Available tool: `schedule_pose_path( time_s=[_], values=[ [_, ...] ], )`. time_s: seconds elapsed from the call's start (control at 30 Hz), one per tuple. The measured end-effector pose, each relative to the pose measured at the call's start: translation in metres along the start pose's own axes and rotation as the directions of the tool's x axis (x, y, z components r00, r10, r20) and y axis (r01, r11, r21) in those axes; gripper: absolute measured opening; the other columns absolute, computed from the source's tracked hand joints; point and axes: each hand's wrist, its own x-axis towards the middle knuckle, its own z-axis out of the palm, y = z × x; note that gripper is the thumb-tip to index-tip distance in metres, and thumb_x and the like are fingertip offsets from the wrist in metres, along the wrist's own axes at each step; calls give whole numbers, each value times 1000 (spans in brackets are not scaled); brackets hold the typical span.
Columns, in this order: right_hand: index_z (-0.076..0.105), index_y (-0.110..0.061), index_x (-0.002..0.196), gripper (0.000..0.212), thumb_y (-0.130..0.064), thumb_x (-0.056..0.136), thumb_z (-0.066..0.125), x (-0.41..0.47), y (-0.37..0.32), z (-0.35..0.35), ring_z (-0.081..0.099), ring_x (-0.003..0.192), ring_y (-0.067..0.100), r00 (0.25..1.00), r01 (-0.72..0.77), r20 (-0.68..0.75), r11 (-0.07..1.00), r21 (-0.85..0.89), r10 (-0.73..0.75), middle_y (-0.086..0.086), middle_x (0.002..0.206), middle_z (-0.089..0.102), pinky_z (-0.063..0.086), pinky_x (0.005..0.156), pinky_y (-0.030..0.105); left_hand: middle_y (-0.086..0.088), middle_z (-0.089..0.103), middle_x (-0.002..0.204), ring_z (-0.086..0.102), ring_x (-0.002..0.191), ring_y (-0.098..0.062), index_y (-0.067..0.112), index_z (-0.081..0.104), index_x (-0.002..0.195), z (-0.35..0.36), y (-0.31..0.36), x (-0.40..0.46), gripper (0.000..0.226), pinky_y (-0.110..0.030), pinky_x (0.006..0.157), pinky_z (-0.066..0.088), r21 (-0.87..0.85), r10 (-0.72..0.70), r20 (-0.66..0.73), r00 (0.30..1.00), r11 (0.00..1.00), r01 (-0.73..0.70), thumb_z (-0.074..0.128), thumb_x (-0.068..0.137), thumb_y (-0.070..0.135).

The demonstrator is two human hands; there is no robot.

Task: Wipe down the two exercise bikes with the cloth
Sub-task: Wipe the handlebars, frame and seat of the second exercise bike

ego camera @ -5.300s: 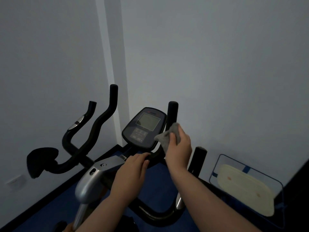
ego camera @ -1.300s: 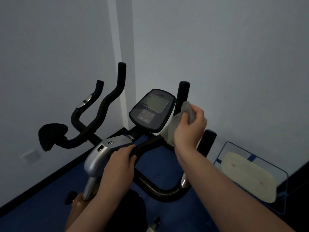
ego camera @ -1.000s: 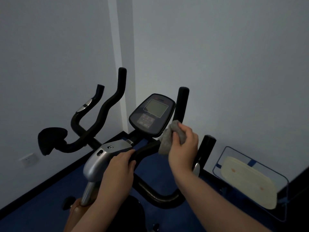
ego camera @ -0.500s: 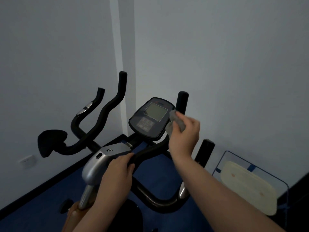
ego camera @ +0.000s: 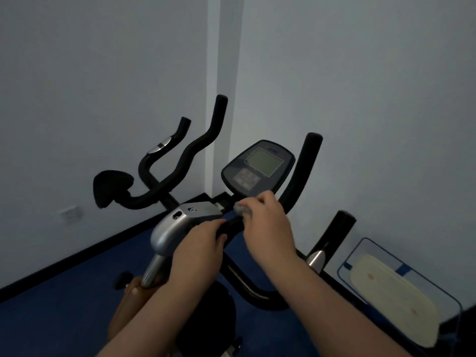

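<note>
The right hand (ego camera: 268,222) is closed around a grey cloth (ego camera: 242,209), of which only a small bunched end shows past the fingers. The cloth presses on the black handlebar (ego camera: 300,176) of the near bike (ego camera: 180,228), just below the console (ego camera: 257,170) and where the bar meets the centre post. The hand is slightly blurred.

The left hand (ego camera: 199,249) is curled over the same handlebar just left of the cloth, fingers wrapped on the black bar beside the silver housing (ego camera: 177,225) under the console. The two hands sit close together, nearly touching.

The console is tilted back, its grey screen above a block of buttons. To its right the handlebar's upright grip rises, and a second black grip (ego camera: 334,235) stands lower and further right. Left of the console, further back, the second bike (ego camera: 164,181) shows its curved black handlebars and a dark pad, near the corner of the white walls (ego camera: 103,73). Lower right of the console, a clear blue-edged container (ego camera: 396,284) with a cream-coloured thing inside lies on the blue floor (ego camera: 64,305).
</note>
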Motion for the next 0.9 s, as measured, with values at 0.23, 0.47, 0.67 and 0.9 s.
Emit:
schedule_pose_path(
  time_s=[0.23, 0.47, 0.67, 0.9],
  values=[
    [58, -24, 128, 36, -27, 93, 61, -5, 25, -19, 46, 112, 16, 991, -78, -111, 995, -55, 72, -3, 122, 44, 39, 79, 22, 30, 54, 108, 40, 92, 22, 38, 57, 124, -8, -24, -51, 30, -3, 67, 33, 5, -115, -109, 987, 993, 116, 42, 98, 33],
    [60, -28, 128, 44, -13, 87, 68, -28, 5, 11, 50, 98, -5, 999, 45, 13, 974, 223, -49, -11, 117, 45, 36, 78, -3, 28, 56, 102, 41, 97, 26, 34, 64, 117, -4, -28, -61, 31, 0, 71, 36, -177, -205, -150, 967, 968, 178, 43, 94, 29],
    [62, -27, 127, 40, -19, 88, 66, 2, 12, -9, 42, 89, -4, 997, 56, -61, 993, 104, -50, -10, 109, 44, 35, 73, 1, 26, 58, 103, 50, 93, 14, 35, 64, 117, -3, -28, -64, 32, -4, 66, 38, -189, -207, -160, 965, 966, 176, 41, 94, 31],
    [64, -27, 123, 41, -13, 85, 69, -33, -3, 26, 53, 100, 1, 996, 73, 33, 964, 256, -85, -10, 116, 53, 36, 80, -3, 24, 61, 103, 52, 98, 10, 32, 67, 113, -3, -31, -67, 31, -15, 76, 45, -290, -224, -174, 959, 942, 168, 45, 92, 26]
  ],
)
